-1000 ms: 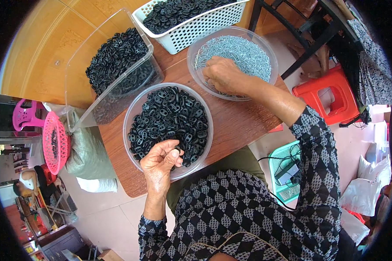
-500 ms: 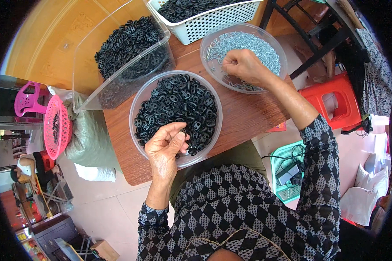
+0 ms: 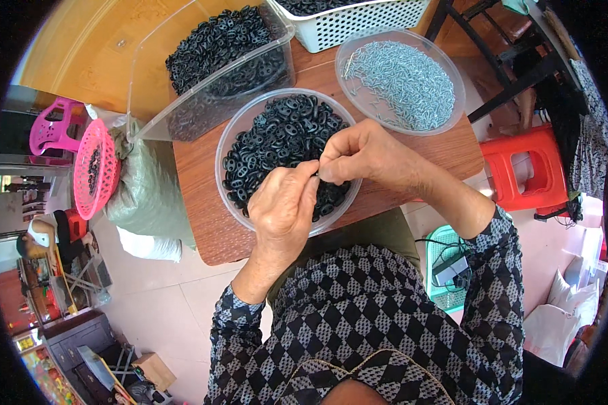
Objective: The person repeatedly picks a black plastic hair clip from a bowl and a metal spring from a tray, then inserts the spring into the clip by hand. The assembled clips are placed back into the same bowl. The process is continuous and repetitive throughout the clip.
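Note:
Over the right part of a clear round tub (image 3: 221,158) of small black two-hole oval pieces (image 3: 267,145), my hands meet fingertip to fingertip. My left hand (image 3: 282,206) is closed in a pinch, and my right hand (image 3: 378,156) pinches against it from the right. Whatever lies between the fingertips is too small and too covered to make out. Beyond my right hand a shallow clear round tub (image 3: 458,101) holds many small silver screw-like metal pieces (image 3: 409,81).
A clear rectangular bin (image 3: 287,74) of similar black pieces and a white perforated basket (image 3: 365,28) stand at the back of the wooden table (image 3: 206,216). A red stool (image 3: 528,169) and green basket (image 3: 446,297) are at right. A pink basket (image 3: 100,169) is at left.
My right hand has come from the tub of metal pieces to my left hand. My left hand has moved slightly right, and the whole view has shifted a little.

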### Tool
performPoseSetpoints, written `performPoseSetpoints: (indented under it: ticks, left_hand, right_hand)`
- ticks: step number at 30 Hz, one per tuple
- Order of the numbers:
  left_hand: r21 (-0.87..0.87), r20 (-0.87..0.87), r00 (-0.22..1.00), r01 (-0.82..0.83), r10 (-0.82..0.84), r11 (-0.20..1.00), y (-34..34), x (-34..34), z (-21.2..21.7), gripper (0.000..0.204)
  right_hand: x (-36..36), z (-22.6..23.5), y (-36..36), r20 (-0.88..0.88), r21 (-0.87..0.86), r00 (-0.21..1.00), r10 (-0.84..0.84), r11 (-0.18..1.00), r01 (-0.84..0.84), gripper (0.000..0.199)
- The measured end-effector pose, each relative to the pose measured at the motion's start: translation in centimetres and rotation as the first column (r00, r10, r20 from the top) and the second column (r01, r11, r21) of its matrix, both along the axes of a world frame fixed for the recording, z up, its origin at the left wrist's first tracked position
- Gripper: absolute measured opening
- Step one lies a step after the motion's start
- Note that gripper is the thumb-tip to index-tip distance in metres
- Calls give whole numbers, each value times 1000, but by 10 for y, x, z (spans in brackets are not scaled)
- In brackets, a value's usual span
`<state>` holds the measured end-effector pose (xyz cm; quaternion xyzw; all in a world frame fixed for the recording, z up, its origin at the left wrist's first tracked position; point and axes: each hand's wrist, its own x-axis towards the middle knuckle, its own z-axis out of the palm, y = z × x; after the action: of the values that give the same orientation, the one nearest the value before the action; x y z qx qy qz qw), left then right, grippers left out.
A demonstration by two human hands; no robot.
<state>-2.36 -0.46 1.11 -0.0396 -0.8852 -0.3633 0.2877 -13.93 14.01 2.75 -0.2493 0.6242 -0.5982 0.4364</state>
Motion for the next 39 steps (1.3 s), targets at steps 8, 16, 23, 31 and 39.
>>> performPoseSetpoints:
  ticks: [8, 16, 23, 31, 39]
  left_hand:
    - [-214, -81, 997, -4, -13, 977, -7, 6, -10, 21]
    - [-7, -53, 992, -115, 114, 993, -4, 9, -7, 9]
    - [822, 337, 932, -223, -134, 524, -13, 16, -7, 20]
    - [939, 228, 952, -160, -205, 303, -16, 15, -13, 12]
    - [935, 229, 946, -149, -228, 320, -14, 16, -13, 9]
  right_hand:
    - [8, -7, -7, -21, 53, 1000, -16, 998, 17, 13]
    - [27, -19, -16, -284, -107, 942, -177, 982, 152, 10]
    - [31, -15, -16, -148, -128, 950, -274, 958, 256, 10]
    - [42, -19, -18, -98, -181, 937, -336, 932, 315, 10]
    - [49, -24, -21, -123, -237, 943, -310, 932, 275, 7]
